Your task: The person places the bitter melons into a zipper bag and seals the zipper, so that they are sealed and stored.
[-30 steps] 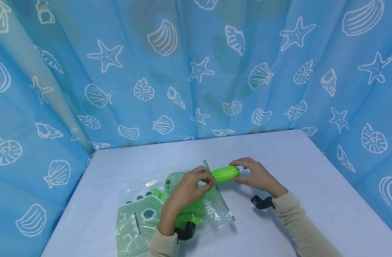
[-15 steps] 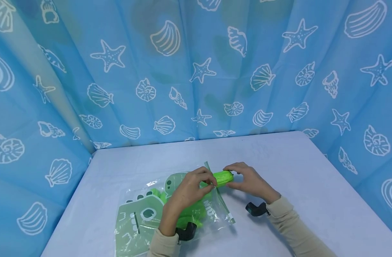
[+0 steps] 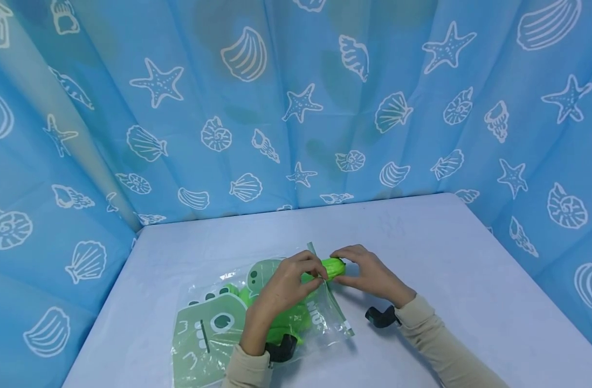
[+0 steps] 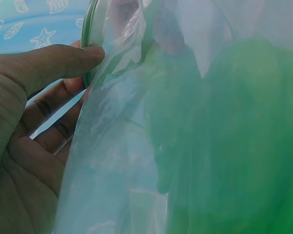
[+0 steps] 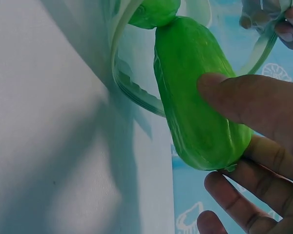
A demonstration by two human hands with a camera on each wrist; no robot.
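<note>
My left hand [image 3: 286, 283] pinches the mouth edge of a clear zip bag [image 3: 208, 337] printed with green cartoon monsters. In the left wrist view, thumb and fingers grip the bag's green zip strip [image 4: 86, 36]. My right hand [image 3: 376, 275] holds a bright green cucumber [image 3: 335, 267] by its outer end, thumb on one side and fingers on the other. The right wrist view shows the cucumber [image 5: 195, 92] reaching through the open bag mouth [image 5: 139, 100], its inner end against another green piece [image 5: 154, 12]. More bright green things show inside the bag, blurred by its plastic.
The bag lies on a white-covered table [image 3: 412, 226]. A blue curtain [image 3: 296, 134] with white shells and starfish stands behind and at both sides. Dark wrist devices, the left one [image 3: 281, 349] and the right one [image 3: 380, 317], hang under the wrists.
My right hand has moved left with the cucumber, pushing it farther into the bag, so less of it shows outside. The left hand stays in place at the bag's mouth.
</note>
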